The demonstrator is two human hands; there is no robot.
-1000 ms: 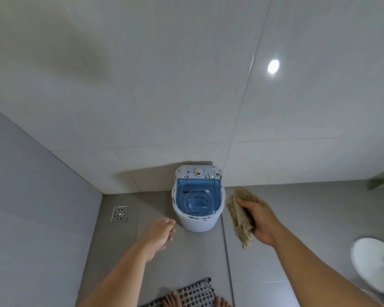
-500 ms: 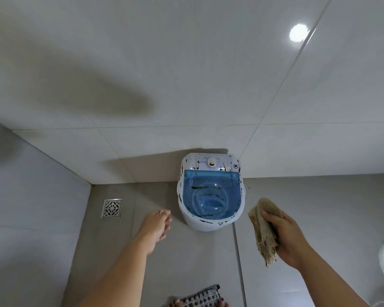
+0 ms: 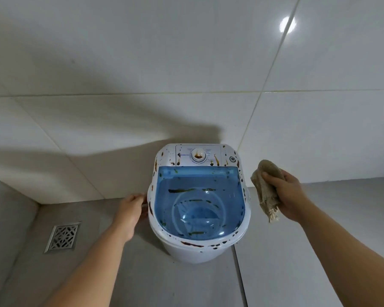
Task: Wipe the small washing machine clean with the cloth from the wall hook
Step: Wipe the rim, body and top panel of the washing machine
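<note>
The small washing machine (image 3: 198, 247) stands on the floor against the tiled wall. It is white with a clear blue lid (image 3: 200, 202) and a dial panel at the back, and brown and green stains spatter its rim and lid. My left hand (image 3: 130, 212) is at the machine's left side, fingers at its rim, holding nothing. To the right of the machine, a little above the floor, my right hand (image 3: 286, 194) grips a bunched beige woven cloth (image 3: 267, 187) with a frayed end hanging down.
A metal floor drain (image 3: 63, 237) sits in the grey floor at the left, near the corner where a side wall (image 3: 0, 218) meets the back wall (image 3: 186, 74). Grey floor tiles (image 3: 297, 273) spread around the machine.
The view has closed in on the washing machine, which now looks much larger. My left hand has reached its left side. My right hand with the cloth has risen beside its right rim.
</note>
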